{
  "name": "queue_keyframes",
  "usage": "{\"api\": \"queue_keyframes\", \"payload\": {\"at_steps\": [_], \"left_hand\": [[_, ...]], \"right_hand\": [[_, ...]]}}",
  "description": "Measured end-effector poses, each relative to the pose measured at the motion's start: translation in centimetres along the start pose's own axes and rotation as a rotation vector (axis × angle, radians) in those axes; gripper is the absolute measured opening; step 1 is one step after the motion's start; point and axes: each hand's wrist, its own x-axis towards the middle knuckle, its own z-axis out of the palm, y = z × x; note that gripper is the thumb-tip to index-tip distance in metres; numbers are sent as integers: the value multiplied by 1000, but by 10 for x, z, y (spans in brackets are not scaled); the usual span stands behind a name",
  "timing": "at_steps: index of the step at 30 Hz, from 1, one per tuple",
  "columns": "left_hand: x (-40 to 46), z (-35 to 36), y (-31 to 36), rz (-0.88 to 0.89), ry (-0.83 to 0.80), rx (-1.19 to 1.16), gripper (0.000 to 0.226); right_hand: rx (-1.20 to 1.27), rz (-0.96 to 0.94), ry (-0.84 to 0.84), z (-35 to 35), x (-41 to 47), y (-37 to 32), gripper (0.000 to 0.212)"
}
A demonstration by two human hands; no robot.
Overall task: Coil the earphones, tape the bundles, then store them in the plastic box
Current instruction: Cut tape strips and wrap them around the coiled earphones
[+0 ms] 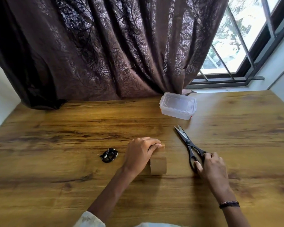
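Observation:
A coiled black earphone bundle (109, 155) lies on the wooden table (56, 185), its plug pointing left. Just to its right my left hand (140, 153) grips a roll of brown tape (158, 164) that stands on edge. My right hand (213, 167) is closed on the handles of black scissors (186, 141), which lie flat with their blades slightly apart and pointing away from me. A clear plastic box (178, 105) with its lid on stands at the back of the table, beyond the scissors.
A dark brown curtain (105, 51) hangs down onto the table's back edge. A barred window (236, 43) is at the back right. White walls flank the table on both sides.

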Motion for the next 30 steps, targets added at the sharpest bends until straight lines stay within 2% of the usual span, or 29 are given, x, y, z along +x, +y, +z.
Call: {"api": "queue_keyframes", "payload": {"at_steps": [3, 5, 6, 9, 10, 12, 19, 24, 30], "left_hand": [[1, -2, 1, 10, -14, -2, 13], [1, -2, 1, 15, -18, 2, 12], [1, -2, 0, 14, -22, 5, 12], [2, -1, -1, 5, -24, 9, 12], [2, -1, -1, 2, -23, 13, 12], [3, -1, -1, 0, -24, 18, 13], [4, 0, -3, 32, -32, 42, 14], [3, 4, -2, 61, -25, 96, 12], [5, 8, -1, 90, -38, 130, 7]], "right_hand": [[-48, -3, -136, -17, 7, -8, 42], [110, -26, -186, -27, 9, -8, 33], [289, -16, -244, -30, 9, -7, 33], [1067, 67, -416, -34, -2, -12, 17], [1248, 97, -454, -34, -9, -18, 16], [1448, 120, -508, -30, -24, -31, 20], [1557, 116, -491, -32, -52, -69, 26], [1538, 111, -408, -35, -53, -81, 36], [1532, 100, -398, -33, -55, -80, 34]]}}
